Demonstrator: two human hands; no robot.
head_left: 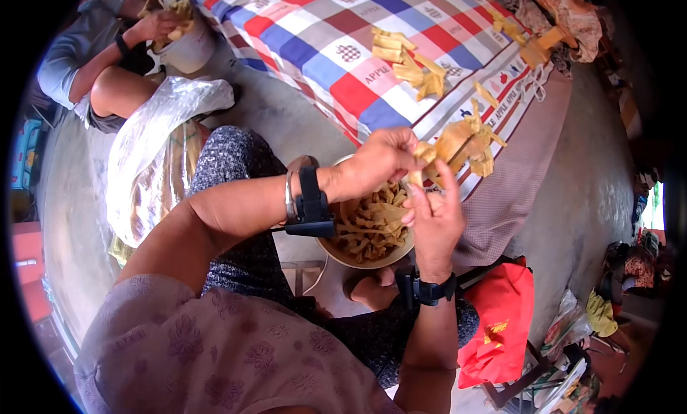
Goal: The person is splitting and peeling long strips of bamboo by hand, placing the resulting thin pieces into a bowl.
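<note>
Item: leaf strip (458,143), pale yellow, long and thin, held in the air just beyond the far rim of the bowl (336,253)

Grip, as I see it from the head camera: my left hand (379,160) pinches the strip's near end, fingers closed tight on it; my right hand (434,217) touches the same end from below, fingers half spread, so I cannot tell if it truly clamps

Axis: the strip runs from the pinch away from the bowl, up and to the right, its loose end hanging over the checked cloth (322,42)

Nearer hand: both meet at the bowl-side end; the free end lies off to the right hand's side

In the bowl: a heap of short brown strips (368,231)

Beyond the bowl, on the cloth: finished yellow bundles (408,63)
</note>
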